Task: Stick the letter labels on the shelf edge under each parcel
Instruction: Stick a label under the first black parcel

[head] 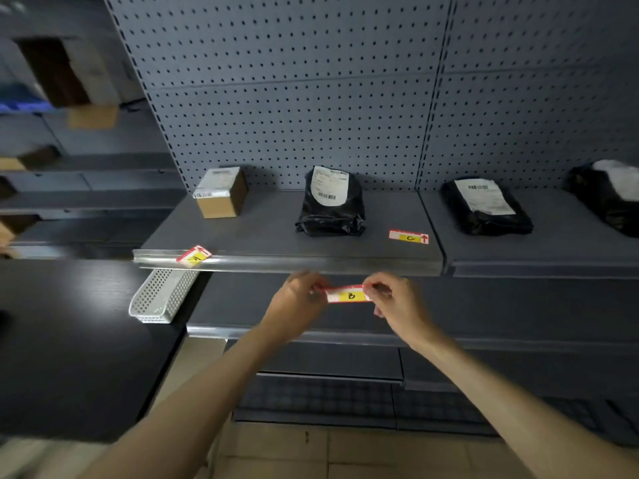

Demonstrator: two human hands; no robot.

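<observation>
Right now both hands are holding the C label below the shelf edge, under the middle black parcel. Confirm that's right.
Not quite: the label held between the left hand and the right hand is the B label, not C. The head view shows the C label lying flat on the shelf, to the right of the middle black parcel. The rest stands.

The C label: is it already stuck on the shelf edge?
No, the C label lies flat on the shelf top, behind the shelf edge.

white perforated basket (162, 297) on dark table (69, 340), grey pegboard (294, 98) behind, tiled floor (345, 454) below
</observation>
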